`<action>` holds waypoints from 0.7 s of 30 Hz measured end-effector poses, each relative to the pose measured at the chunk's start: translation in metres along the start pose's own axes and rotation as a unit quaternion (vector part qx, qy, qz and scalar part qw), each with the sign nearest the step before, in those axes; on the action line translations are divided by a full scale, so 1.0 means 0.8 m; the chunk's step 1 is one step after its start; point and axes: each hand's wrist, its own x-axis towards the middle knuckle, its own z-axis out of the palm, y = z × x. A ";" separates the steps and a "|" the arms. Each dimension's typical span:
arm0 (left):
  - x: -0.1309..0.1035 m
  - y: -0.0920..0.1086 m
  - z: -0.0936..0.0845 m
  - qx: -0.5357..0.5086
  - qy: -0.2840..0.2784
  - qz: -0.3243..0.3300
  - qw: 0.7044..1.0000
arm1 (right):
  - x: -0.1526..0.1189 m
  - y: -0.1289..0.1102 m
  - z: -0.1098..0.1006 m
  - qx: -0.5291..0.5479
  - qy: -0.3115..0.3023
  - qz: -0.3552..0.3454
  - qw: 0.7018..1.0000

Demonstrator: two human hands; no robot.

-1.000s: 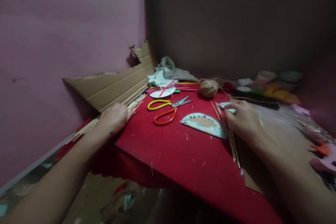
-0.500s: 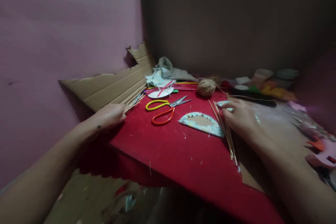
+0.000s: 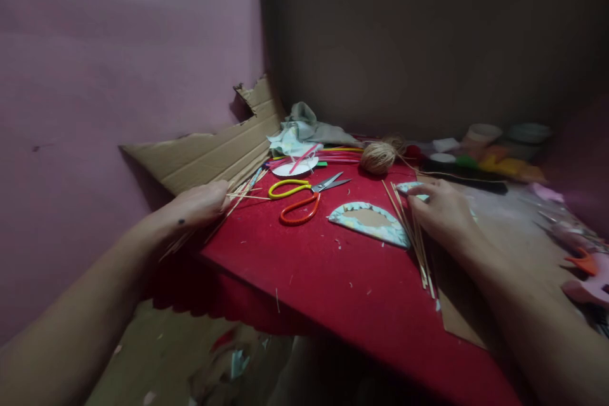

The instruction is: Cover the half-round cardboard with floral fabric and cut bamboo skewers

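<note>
My left hand [image 3: 202, 204] is closed around thin wooden sticks [image 3: 243, 195] at the table's left edge; their ends stick out beyond the fingers and below the wrist. On the right, my right hand [image 3: 442, 212] has its fingers curled together over a second fabric-covered piece [image 3: 409, 188], beside a few loose thin sticks [image 3: 415, 244]. What its fingertips grip, if anything, is hidden. Between the hands lie scissors [image 3: 311, 195] with one yellow and one red handle, blades apart. Nearer the right hand is a half-round cardboard piece edged with patterned fabric [image 3: 368, 225].
A ball of twine [image 3: 378, 157], a white disc [image 3: 295, 166] and crumpled cloth [image 3: 304, 127] sit at the back of the red table [image 3: 333, 285]. Cardboard [image 3: 204, 158] leans on the left wall. A pink glue gun [image 3: 590, 282] lies far right, beside a cardboard sheet [image 3: 464, 314].
Sticks in my left hand have shifted and fanned out, with some now pointing toward the scissors and others showing below the wrist. My right hand keeps its place. The view has shifted slightly.
</note>
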 end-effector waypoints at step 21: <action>0.032 0.034 -0.009 0.007 -0.049 0.003 0.999 | -0.001 -0.002 -0.002 0.003 -0.016 0.002 1.000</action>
